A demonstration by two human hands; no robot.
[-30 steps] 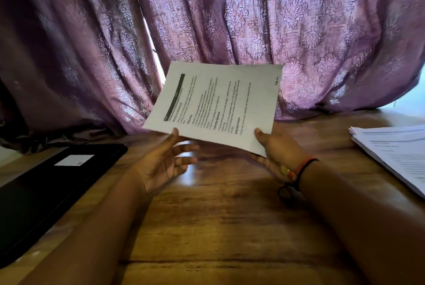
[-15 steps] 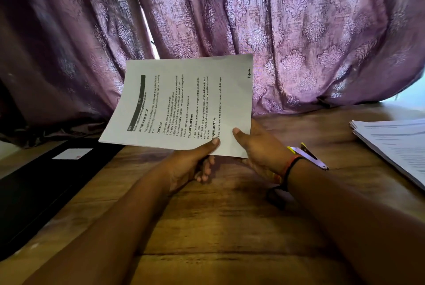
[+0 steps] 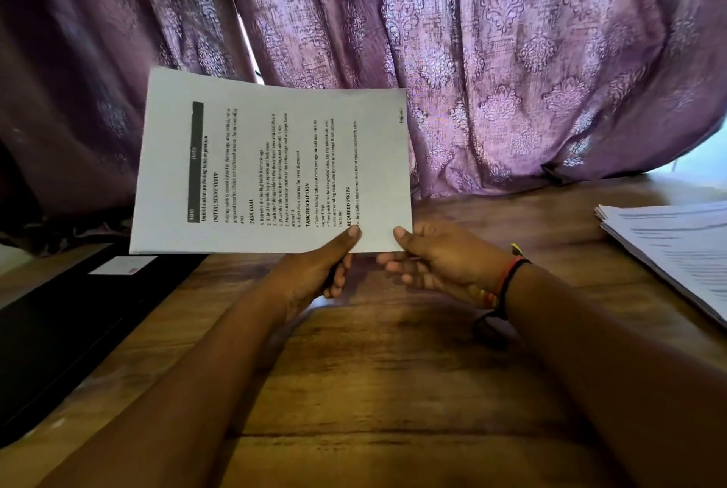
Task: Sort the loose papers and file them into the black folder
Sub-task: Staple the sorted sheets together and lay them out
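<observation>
Behind the table, a purple patterned curtain (image 3: pixel 511 55) fills the upper field. Wooden table (image 3: pixel 393 389): plank surface, running from the near edge to the curtain. Black folder (image 3: pixel 59 330): lies flat at far left on the table, bearing a white label (image 3: pixel 124 265) whose print is too small to read; its contents cannot be seen. Stack of papers (image 3: pixel 676 247): printed sheets piled at far right on the table, text blurred. Sheet (image 3: pixel 275 157): held above the table in front of the curtain, turned so its lines run sideways; headings read "INITIAL SCENE SETUP", "TASK GOAL", "TASK DESCRIPTION", "REQUIRED PROPS". Left hand (image 3: pixel 314 275): pinches the sheet's lower edge, thumb on the printed face, fingers curled beneath. Right hand (image 3: pixel 444 267): pinches the lower right corner, thumb on top, fingers loosely spread underneath. Wrist band (image 3: pixel 507 283): red and black, on the right wrist.
</observation>
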